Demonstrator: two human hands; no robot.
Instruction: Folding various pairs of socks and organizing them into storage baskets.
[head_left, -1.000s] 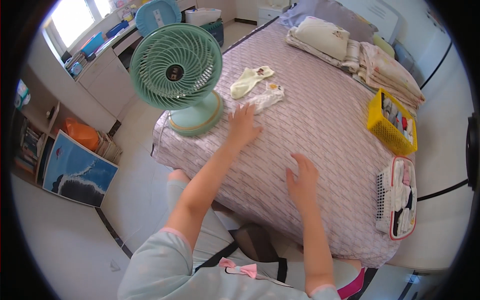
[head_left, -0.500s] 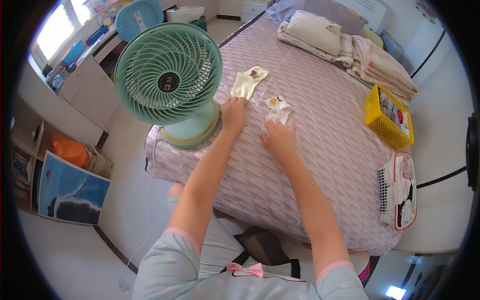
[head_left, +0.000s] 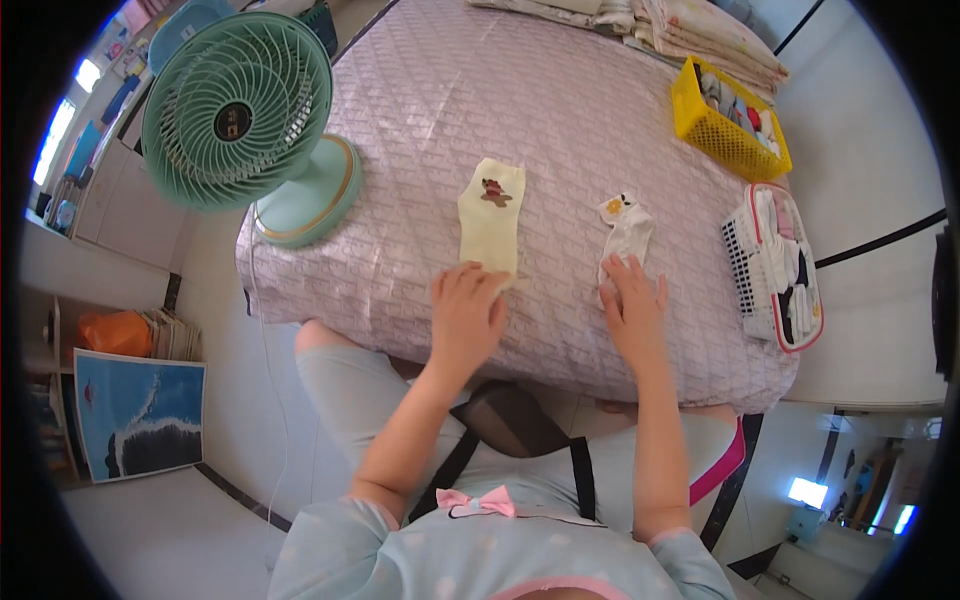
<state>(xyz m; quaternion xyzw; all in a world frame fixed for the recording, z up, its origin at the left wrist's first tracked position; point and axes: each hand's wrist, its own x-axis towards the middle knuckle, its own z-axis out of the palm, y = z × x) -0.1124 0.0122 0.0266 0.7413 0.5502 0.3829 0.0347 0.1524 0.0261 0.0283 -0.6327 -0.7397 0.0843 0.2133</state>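
In the head view, two socks lie apart on the bed [head_left: 575, 120], each one just ahead of a hand. The pale yellow sock [head_left: 490, 225] lies beyond the left hand [head_left: 468, 308] and a little to its right. Its long axis runs almost straight away from the person; the end with the brown figure is the far one, and the near end is at the fingers. This hand is bent over that near end, touching it, with the thumb on the right side; whether the fingers press together on the cloth, I cannot tell.

The white sock [head_left: 630, 235] lies straight beyond the right hand [head_left: 637, 312]. It looks shorter and more crumpled, and its axis also runs mostly away from the person, with the small yellow figure at the far end. The fingers of the right hand are spread apart, and their tips touch the near end of this sock. So each sock has its own nearer hand, and bare cover is between them.

The green fan [head_left: 236, 120] stands to the left of both socks; the yellow basket [head_left: 700, 125] and the white basket [head_left: 745, 270] are to the right.
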